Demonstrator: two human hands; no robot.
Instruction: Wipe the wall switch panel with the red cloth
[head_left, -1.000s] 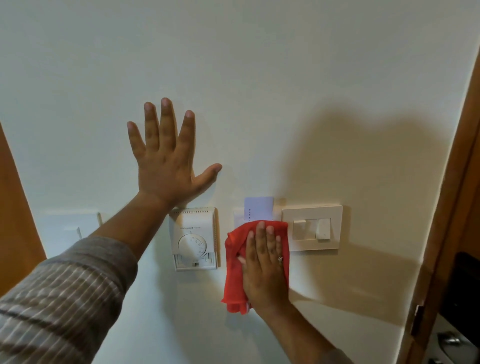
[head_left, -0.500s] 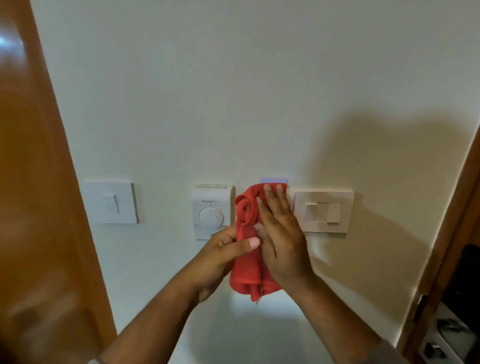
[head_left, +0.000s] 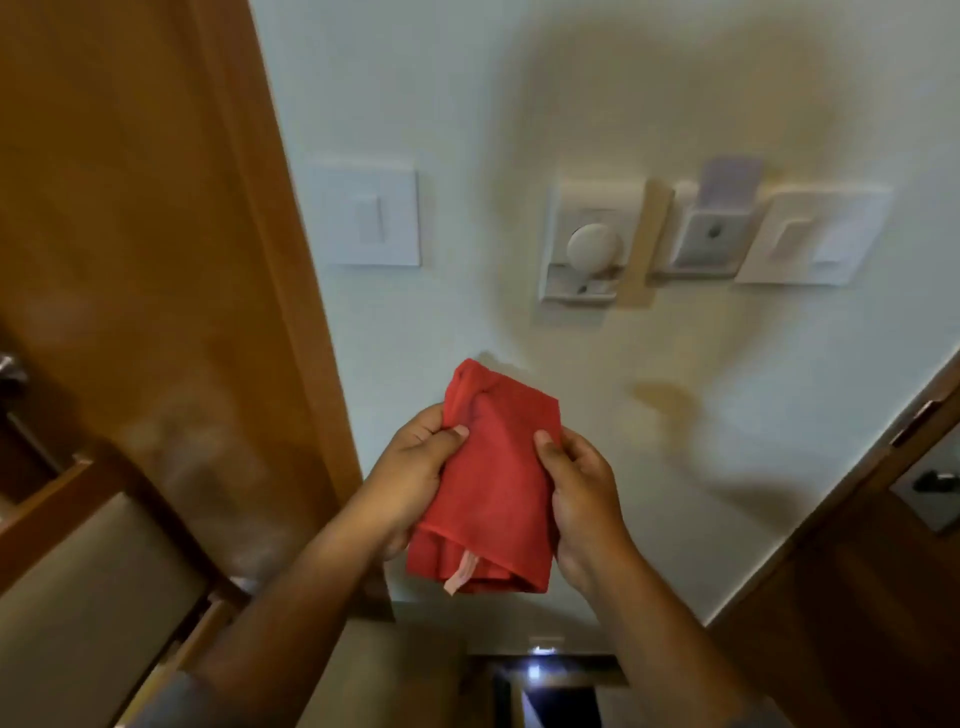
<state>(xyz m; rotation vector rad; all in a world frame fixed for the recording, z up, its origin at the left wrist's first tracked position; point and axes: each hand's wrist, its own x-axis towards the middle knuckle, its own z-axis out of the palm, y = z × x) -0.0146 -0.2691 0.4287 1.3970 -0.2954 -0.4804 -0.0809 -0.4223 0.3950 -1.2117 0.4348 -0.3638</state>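
The head view looks down along a near wall (head_left: 467, 322) (frame blurred).

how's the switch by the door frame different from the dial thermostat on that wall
The single switch plate is flat and square with one slim rocker; the dial thermostat is taller than it is wide, stands out from the wall and carries a round knob. The switch plate sits alone beside the wooden door frame; the thermostat sits close beside the card holder. Both are white, wall-mounted, and currently untouched by the red cloth.
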